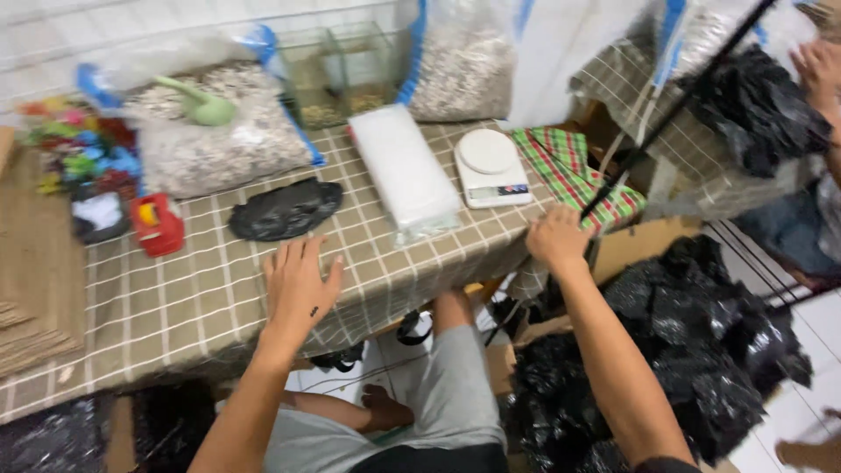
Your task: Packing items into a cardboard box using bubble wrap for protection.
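Bare cloth (175,307) ahead of left hand (298,285); black bag (285,210) beyond

White tiled wall (131,26) behind, table in checked beige cloth (175,307), pale tiled floor (788,420)

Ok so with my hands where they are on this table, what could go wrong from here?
Your right hand grips the table's corner edge, where the checked tablecloth hangs over; a tug could drag the cloth and shift the white kitchen scale near that edge. Your left hand lies flat close to the black plastic bag, so a sweep might knock it. The black bags heaped on the floor beside your legs could trip you.
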